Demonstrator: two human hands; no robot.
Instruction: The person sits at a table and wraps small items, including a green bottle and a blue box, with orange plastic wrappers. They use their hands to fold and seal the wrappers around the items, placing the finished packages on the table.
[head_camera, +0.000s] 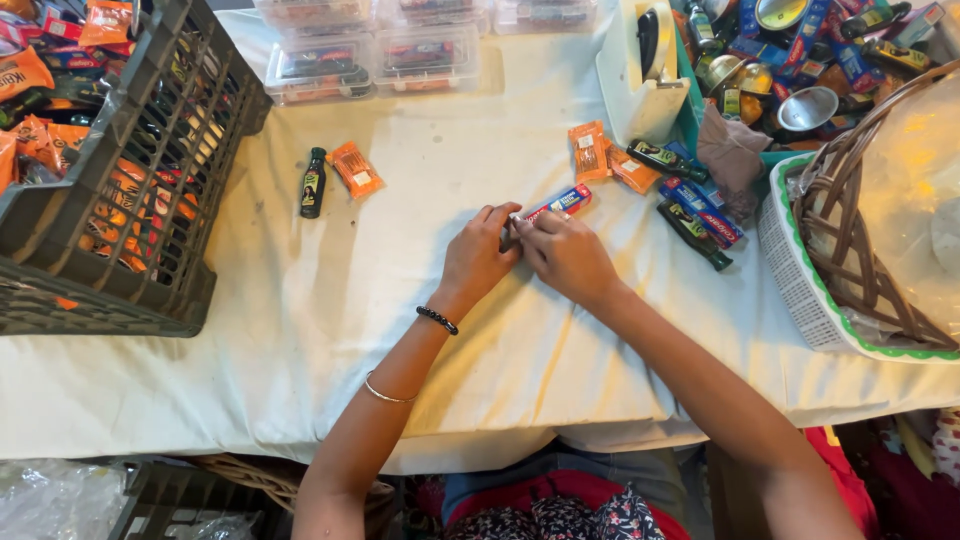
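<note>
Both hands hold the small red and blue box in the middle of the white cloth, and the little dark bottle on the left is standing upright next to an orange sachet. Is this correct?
Not quite. The head view shows the little dark bottle lying on its side, not upright. The rest holds: the left hand and the right hand hold the small red and blue box on the white cloth, and the orange sachet lies beside the bottle.

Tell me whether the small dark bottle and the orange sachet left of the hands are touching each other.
Apart. The head view shows a strip of white tablecloth between the small dark bottle and the orange sachet lying beside it.
</note>
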